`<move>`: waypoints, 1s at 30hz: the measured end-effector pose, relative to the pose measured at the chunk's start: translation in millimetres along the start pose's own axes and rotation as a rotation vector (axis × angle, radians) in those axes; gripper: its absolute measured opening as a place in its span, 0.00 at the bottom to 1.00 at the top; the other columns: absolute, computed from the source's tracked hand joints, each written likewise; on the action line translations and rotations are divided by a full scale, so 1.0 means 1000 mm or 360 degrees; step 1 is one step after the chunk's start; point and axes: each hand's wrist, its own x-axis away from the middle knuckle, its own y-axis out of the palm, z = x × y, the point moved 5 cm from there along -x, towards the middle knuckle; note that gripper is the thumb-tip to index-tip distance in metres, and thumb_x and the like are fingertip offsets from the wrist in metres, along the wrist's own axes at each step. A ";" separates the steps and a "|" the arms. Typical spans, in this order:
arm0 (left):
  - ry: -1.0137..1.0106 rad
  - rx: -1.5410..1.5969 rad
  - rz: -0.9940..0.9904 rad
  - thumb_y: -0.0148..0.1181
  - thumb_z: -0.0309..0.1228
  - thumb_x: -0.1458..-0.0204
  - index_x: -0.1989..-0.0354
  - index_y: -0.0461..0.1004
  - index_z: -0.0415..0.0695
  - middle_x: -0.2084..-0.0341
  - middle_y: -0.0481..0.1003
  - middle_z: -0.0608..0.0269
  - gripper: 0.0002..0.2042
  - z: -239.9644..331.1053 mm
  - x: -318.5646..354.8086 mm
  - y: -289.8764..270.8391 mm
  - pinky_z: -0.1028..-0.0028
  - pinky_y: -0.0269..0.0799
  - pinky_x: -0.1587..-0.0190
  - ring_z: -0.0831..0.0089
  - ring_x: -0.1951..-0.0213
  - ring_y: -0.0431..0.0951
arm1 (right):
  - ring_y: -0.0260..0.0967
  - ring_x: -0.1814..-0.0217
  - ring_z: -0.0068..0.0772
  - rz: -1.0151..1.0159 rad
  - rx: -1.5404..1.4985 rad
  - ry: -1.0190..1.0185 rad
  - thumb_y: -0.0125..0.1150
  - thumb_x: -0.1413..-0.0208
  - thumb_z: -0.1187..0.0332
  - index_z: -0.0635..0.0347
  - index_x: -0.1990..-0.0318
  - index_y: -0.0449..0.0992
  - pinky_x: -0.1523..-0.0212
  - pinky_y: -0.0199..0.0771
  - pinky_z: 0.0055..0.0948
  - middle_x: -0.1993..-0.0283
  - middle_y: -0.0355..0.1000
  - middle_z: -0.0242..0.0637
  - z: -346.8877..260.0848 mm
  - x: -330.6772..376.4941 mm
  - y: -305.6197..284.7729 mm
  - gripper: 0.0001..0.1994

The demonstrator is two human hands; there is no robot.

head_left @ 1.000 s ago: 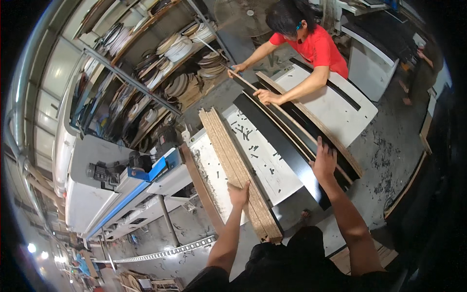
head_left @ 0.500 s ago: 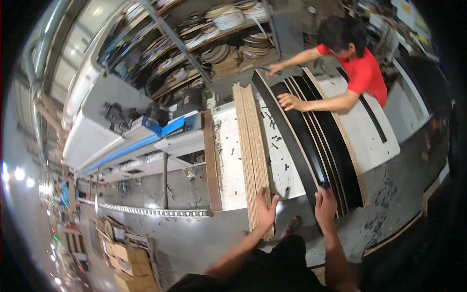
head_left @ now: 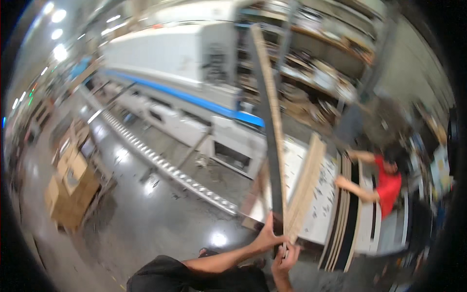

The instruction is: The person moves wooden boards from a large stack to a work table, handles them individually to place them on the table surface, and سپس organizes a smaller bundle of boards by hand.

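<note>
A long narrow chipboard panel (head_left: 272, 146) with a black face and a raw tan edge rises away from me, tilted up over the work table. My left hand (head_left: 268, 235) is closed on its near end from the left side. Just below, my right hand (head_left: 287, 258) grips the same end, fingers curled round the edge. To the right of the held panel, a stack of raw-edged chipboard strips (head_left: 307, 182) lies on the white table (head_left: 318, 202). Farther right, several black panels (head_left: 340, 219) lie side by side. The picture is somewhat blurred.
A co-worker in a red shirt (head_left: 387, 187) leans over the black panels with both hands on them. A long white machine with a blue rail (head_left: 185, 95) and a roller track (head_left: 160, 168) stand at left. Cardboard boxes (head_left: 73, 194) sit at far left; loaded shelves (head_left: 316, 73) stand behind.
My view has swung left toward the machine. One black panel has been lifted from the group at right and brought left, upright. My left hand, earlier free and spread, is now on it.
</note>
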 end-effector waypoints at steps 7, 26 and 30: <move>0.0370 -0.0796 0.0962 0.77 0.46 0.53 0.21 0.46 0.39 0.29 0.60 0.33 0.56 0.183 0.086 -0.191 0.53 0.62 0.27 0.39 0.29 0.64 | 0.63 0.40 0.58 -0.0501 -0.0515 -0.0348 0.56 0.28 0.46 0.70 0.38 0.65 0.36 0.60 0.52 0.42 0.64 0.56 -0.122 0.029 0.186 0.31; -0.0960 -0.1321 0.2930 0.81 0.44 0.62 0.30 0.63 0.39 0.37 0.72 0.44 0.49 0.219 0.471 -0.675 0.55 0.70 0.34 0.47 0.36 0.73 | 0.77 0.60 0.42 -0.1668 -0.0934 -0.0493 0.71 0.44 0.72 0.62 0.58 0.81 0.55 0.77 0.37 0.56 0.76 0.43 -0.320 0.018 0.564 0.08; -0.1510 -0.1034 0.2874 0.80 0.42 0.61 0.39 0.72 0.37 0.46 0.79 0.43 0.40 0.161 0.512 -0.705 0.54 0.75 0.40 0.46 0.42 0.79 | 0.80 0.59 0.43 -0.1793 -0.0912 -0.0438 0.69 0.42 0.67 0.61 0.58 0.82 0.56 0.79 0.38 0.57 0.77 0.43 -0.363 -0.001 0.654 0.09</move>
